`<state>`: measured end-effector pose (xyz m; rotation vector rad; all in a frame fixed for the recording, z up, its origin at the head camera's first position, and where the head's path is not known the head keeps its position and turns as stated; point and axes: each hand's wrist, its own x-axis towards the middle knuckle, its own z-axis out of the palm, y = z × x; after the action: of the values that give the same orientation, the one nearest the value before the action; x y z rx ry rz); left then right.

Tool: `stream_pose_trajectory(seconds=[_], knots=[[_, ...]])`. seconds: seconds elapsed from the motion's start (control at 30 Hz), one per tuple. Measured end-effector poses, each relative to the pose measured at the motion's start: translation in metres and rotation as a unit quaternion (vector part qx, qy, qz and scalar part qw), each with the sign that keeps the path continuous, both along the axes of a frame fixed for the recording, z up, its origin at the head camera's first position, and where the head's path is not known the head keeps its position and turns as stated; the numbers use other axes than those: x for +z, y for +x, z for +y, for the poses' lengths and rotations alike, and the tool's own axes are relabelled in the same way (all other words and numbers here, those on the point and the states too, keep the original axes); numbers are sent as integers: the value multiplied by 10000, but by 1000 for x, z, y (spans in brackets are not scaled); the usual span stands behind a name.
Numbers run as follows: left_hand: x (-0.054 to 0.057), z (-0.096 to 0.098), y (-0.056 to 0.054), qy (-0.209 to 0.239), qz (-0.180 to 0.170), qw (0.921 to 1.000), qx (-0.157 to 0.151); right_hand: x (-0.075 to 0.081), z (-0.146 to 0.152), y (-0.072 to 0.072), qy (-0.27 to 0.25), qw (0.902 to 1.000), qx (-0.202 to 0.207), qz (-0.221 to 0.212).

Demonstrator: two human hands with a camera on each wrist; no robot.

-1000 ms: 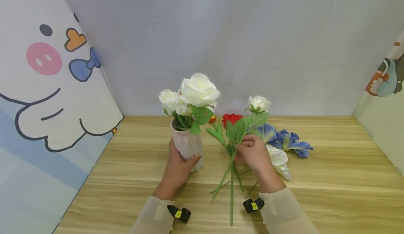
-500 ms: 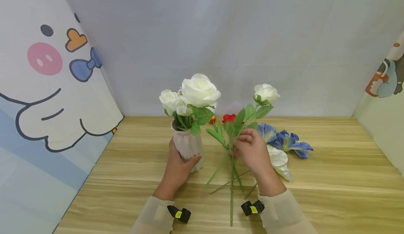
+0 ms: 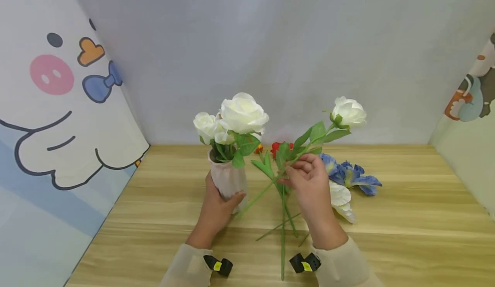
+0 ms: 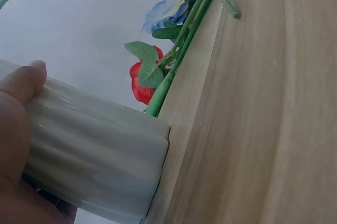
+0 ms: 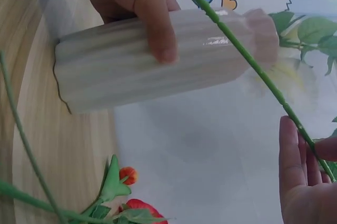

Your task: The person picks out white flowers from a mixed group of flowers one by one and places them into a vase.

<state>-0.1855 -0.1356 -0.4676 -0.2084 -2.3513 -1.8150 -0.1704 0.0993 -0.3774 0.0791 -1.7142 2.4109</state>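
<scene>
The left hand [image 3: 217, 207] clasps a ribbed vase [image 3: 229, 178]; to its right, the right hand [image 3: 311, 186] pinches a white rose [image 3: 349, 113] by its stem [image 5: 250, 58].

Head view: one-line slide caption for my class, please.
Left hand grips a vase of white flowers; right hand holds a white rose by its stem.

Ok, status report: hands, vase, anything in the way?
Left hand grips vase. Right hand pinches white rose by its stem, tilted, outside vase. Possibly in the way: other white roses in vase; loose stems on table.
</scene>
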Motion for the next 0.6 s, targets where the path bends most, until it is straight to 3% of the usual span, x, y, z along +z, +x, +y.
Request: stream_pose_trajectory(seconds=[0.27,0.6], knots=[[2,0,3,-145,128,9998,-14,19,-11,3,-310,9968,-172,719],[2,0,3,-156,25,9999,6,40,-22,4,-792,9817,-409,1683]])
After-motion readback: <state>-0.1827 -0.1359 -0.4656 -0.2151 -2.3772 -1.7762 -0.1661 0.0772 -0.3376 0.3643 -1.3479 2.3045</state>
